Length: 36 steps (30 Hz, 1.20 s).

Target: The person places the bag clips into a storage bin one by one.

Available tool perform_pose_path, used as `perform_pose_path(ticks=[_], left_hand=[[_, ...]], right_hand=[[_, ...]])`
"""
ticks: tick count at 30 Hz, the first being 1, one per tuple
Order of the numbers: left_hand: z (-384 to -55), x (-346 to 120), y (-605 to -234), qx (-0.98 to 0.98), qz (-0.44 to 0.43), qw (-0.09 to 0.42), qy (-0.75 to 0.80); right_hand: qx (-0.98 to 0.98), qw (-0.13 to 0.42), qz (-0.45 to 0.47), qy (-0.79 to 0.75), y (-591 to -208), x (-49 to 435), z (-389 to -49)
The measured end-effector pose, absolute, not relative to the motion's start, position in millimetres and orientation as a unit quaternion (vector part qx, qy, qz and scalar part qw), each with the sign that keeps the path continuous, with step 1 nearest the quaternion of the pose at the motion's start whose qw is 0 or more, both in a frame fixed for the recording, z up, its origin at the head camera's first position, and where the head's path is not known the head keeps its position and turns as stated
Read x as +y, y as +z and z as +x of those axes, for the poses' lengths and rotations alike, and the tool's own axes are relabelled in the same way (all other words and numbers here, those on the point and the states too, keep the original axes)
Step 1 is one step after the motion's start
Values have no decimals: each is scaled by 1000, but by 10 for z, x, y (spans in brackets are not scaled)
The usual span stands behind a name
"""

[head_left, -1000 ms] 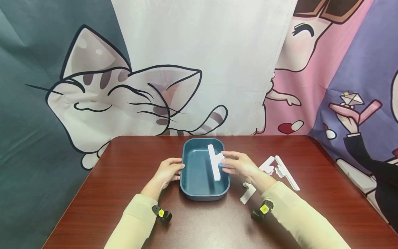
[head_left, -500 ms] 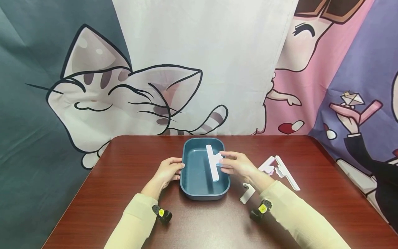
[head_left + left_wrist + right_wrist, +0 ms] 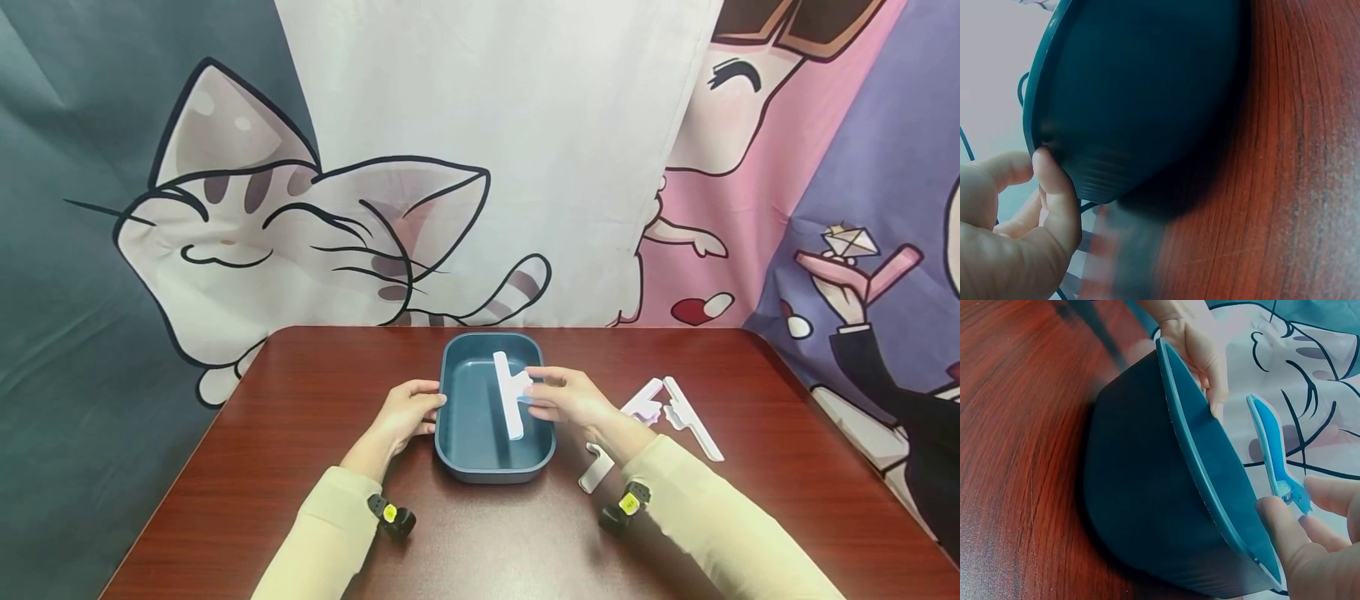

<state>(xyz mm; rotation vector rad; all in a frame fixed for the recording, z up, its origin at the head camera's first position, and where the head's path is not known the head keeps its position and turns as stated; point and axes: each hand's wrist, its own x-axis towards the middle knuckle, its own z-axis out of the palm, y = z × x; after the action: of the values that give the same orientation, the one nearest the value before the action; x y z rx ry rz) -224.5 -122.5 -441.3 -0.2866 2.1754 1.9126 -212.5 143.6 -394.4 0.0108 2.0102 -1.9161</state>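
A dark blue rectangular bin (image 3: 471,417) stands on the table. My left hand (image 3: 403,414) holds its left rim, and in the left wrist view the fingers (image 3: 1057,187) press just below the lip. My right hand (image 3: 576,404) pinches a white bag clip (image 3: 508,396) by its grip, with the long bar above the inside of the bin. The right wrist view shows the clip's blue inner side (image 3: 1270,437) above the rim, apart from the bin. Two more clips, one pale (image 3: 647,402) and one white (image 3: 692,418), lie right of my right hand.
A small white hook-shaped piece (image 3: 597,468) lies near my right wrist, partly hidden by the forearm. The reddish-brown wooden table (image 3: 300,433) meets a printed cloth (image 3: 510,208) at its far edge.
My right hand has moved slightly left with the bag clip, further over the bin. The left hand and the bin have stayed in place.
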Motion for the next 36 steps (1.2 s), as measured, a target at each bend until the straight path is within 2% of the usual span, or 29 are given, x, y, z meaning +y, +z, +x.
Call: perform_pose_path(ticks=[36], left_hand=[[-2245,-1222,-4410,731,-98,116,666]], right_hand=[[718,204,0,-665,-3985,1261,-2142]])
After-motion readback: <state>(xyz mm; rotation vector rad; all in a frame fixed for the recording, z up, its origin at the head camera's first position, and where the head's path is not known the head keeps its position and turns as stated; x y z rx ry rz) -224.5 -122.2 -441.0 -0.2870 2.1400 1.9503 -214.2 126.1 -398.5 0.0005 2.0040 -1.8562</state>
